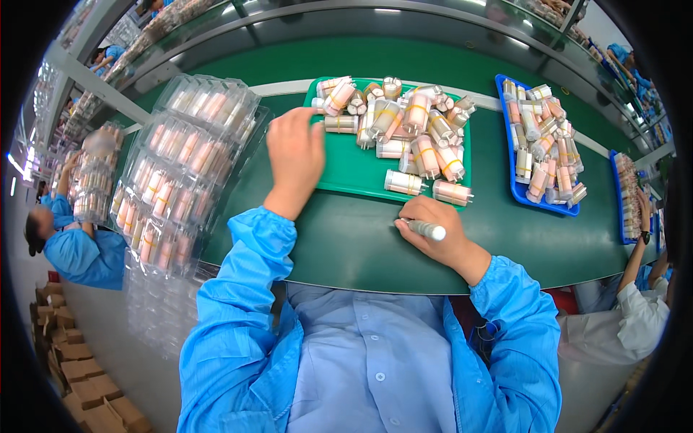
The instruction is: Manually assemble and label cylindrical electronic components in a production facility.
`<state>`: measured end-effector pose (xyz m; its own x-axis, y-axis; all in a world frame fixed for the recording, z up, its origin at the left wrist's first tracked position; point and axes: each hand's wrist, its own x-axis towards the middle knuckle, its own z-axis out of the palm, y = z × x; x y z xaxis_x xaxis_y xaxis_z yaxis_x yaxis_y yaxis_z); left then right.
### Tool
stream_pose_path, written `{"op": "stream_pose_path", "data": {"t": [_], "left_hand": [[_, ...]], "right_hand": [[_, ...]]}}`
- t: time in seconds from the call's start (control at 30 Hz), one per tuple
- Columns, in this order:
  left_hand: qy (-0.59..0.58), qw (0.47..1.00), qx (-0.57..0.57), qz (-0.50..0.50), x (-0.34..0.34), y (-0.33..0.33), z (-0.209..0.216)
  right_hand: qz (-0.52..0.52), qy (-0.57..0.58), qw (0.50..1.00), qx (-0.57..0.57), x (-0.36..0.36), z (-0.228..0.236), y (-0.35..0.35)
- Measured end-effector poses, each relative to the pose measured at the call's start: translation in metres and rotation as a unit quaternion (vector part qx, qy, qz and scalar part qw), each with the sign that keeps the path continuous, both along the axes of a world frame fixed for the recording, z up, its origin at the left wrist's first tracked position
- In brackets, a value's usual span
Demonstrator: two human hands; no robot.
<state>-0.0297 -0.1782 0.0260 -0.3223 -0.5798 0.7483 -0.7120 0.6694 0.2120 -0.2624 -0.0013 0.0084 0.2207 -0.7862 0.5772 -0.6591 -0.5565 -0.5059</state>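
Note:
My left hand (294,159) reaches over the left edge of the green tray (346,173), its thumb apart from the fingers. The fingertips are beside a pale pink tube (338,96) at the tray's far left corner; contact is unclear. Clear, capped tubes, many bound by yellow bands, lie heaped in the tray, with pink or grey-beige contents. In front of the tray, my right hand (442,234) is closed around a thick, pen-shaped cylinder (435,232) with a whitish end. It slants across the hand, its narrow tip pointing left. Near it lies a pink tube (452,192).
Stacked clear plastic trays (177,166) filled with tubes stand to the left. A blue tray (521,189) of tubes lies at the right, on the green table (346,249). Co-workers (86,245) sit at both sides. Cardboard boxes (86,372) are on the floor at lower left.

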Motion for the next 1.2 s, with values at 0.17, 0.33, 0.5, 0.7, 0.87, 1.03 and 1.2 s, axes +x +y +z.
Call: {"op": "stream_pose_path", "data": {"t": [0.17, 0.33, 0.5, 0.7, 0.87, 1.03, 1.2], "left_hand": [[0.057, 0.978, 0.155, -0.130, -0.068, 0.029, 0.012], [0.172, 0.953, 0.143, -0.204, -0.056, 0.036, 0.030], [0.030, 0.916, 0.231, -0.326, -0.016, 0.089, 0.029], [0.067, 0.897, 0.319, -0.299, -0.019, 0.118, -0.016], [0.097, 0.886, 0.318, -0.322, -0.025, 0.116, -0.025], [0.097, 0.881, 0.330, -0.324, -0.025, 0.116, -0.024], [0.092, 0.888, 0.318, -0.319, -0.025, 0.116, -0.027]], "right_hand": [[0.003, 0.018, 1.000, -0.013, 0.004, 0.000, -0.004], [-0.002, 0.008, 1.000, -0.011, 0.001, -0.003, -0.010], [-0.032, -0.223, 0.974, 0.032, -0.014, 0.000, -0.007], [-0.006, -0.264, 0.964, 0.009, -0.012, 0.019, -0.003], [0.004, -0.185, 0.983, -0.013, 0.001, 0.021, -0.006], [-0.017, -0.098, 0.995, -0.016, 0.001, 0.017, -0.006], [-0.007, -0.153, 0.988, -0.003, 0.008, 0.020, -0.009]]}}
